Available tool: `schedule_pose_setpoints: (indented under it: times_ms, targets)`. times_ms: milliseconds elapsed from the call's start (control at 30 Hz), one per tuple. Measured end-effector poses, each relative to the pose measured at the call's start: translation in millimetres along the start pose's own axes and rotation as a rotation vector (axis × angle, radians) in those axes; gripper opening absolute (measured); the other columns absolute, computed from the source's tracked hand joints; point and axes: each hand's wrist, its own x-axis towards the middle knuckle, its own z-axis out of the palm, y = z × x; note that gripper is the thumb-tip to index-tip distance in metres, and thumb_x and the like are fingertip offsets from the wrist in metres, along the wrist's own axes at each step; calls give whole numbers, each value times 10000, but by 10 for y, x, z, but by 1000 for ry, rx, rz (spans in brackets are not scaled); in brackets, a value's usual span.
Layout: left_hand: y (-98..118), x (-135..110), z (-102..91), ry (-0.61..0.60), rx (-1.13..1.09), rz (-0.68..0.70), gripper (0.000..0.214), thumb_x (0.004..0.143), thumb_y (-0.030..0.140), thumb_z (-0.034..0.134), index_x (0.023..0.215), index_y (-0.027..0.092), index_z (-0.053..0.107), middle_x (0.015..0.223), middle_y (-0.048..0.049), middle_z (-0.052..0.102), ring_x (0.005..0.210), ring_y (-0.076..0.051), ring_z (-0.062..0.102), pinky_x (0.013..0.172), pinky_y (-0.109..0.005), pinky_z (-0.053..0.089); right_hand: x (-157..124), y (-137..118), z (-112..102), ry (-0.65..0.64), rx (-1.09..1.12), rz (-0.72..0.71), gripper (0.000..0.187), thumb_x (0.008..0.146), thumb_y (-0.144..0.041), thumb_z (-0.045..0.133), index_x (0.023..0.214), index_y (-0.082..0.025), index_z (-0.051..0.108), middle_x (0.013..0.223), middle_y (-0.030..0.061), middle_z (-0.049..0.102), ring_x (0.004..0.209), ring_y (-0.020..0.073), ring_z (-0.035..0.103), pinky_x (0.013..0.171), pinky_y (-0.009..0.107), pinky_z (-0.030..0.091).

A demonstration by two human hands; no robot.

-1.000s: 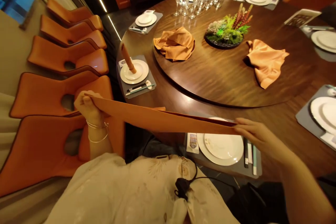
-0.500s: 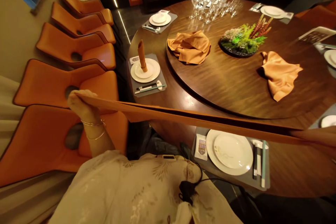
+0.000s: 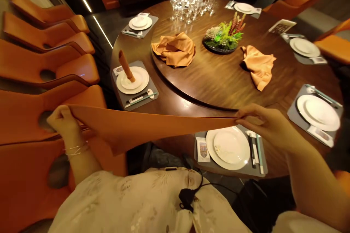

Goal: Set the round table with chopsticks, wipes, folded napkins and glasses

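Near round white plate (image 3: 210, 148), holding long orange cloth napkin (image 3: 150, 126) by both ends with left hand (image 3: 60, 118) and right hand (image 3: 261, 123), likely to pull it tight.

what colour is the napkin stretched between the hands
Orange; the head view shows the napkin best.

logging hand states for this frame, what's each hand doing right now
Left hand: closed, holding one end of the orange cloth.
Right hand: closed, pinching the cloth's other end between thumb and fingers.
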Motion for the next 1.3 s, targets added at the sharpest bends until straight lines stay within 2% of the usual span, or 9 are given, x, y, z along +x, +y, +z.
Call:
schedule_pose_setpoints:
  times_ms: [167, 333, 433, 567, 733, 833, 900, 1133, 1300]
  targets:
    - [873, 463, 879, -72, -131, 211, 355, 740, 435, 433, 609, 152, 602, 526, 42, 475, 540, -84, 409, 556, -185, 350, 14, 702, -138, 46, 277, 298, 410, 703, -591, 731, 725, -212, 575, 744, 35, 654, 672, 157, 626, 630, 270, 536]
    - [2237, 492, 2685, -553, -191, 326, 391, 820, 390, 479, 896, 115, 746, 832, -8, 737, 733, -112, 570, 744, -204, 455, -16, 2019, -123, 302, 409, 503, 521, 573, -667, 774, 694, -200, 576, 642, 11, 629, 611, 136, 591, 600, 258, 503]
    - [2837, -6, 4193, -944, -161, 462, 406, 848, 415, 505, 865, 102, 763, 876, -58, 751, 788, -170, 619, 757, -228, 454, -67, 3002, 41, 477, 480, 704, 627, 395, -712, 806, 637, -192, 553, 587, -4, 596, 556, 126, 560, 537, 255, 487]
    - [3116, -1089, 5935, -1207, -97, 461, 398, 877, 432, 514, 912, 132, 773, 941, -103, 751, 861, -219, 656, 764, -247, 442, -356, 4044, 240, 714, 571, 932, 674, 286, -683, 831, 658, -194, 553, 564, -20, 588, 505, 121, 551, 480, 249, 485]
    - [3190, -1969, 7036, -1251, -49, 376, 344, 893, 459, 530, 927, 203, 758, 975, -81, 737, 925, -208, 646, 824, -257, 440, -831, 4532, 45, 865, 646, 1039, 557, 355, -543, 878, 734, -211, 640, 681, -9, 648, 568, 128, 626, 529, 237, 538]
    - [3298, -2173, 7217, -1264, -58, 392, 338, 904, 440, 540, 1043, 188, 715, 1071, -91, 710, 1036, -224, 617, 931, -312, 432, -947, 4500, -188, 825, 619, 1015, 389, 442, -499, 859, 699, -267, 683, 724, 9, 666, 600, 171, 655, 579, 311, 580]
    - [3363, -2303, 7058, -1207, -102, 479, 393, 919, 391, 533, 1229, 166, 621, 1277, -131, 620, 1208, -255, 536, 1023, -389, 392, -936, 4411, -327, 748, 581, 988, 258, 521, -458, 830, 721, -340, 717, 780, 27, 687, 659, 223, 681, 652, 386, 593]
    - [2790, -3104, 5084, -1516, -132, 1218, 691, 848, 449, 632, 1438, 150, 433, 1548, -182, 332, 1460, -313, 253, 1163, -533, 235, -177, 3879, -751, 495, 164, 862, 195, 612, -448, 782, 777, -347, 759, 836, 78, 715, 720, 272, 662, 703, 442, 563]
    - [2222, -3386, 4279, -1487, 40, 1221, 776, 875, 471, 580, 1522, 163, 284, 1606, -145, 183, 1496, -288, 159, 1169, -545, 244, 1233, 3698, -608, 371, 130, 461, 190, 736, -416, 705, 816, -251, 753, 962, 61, 707, 961, 226, 641, 936, 386, 499]
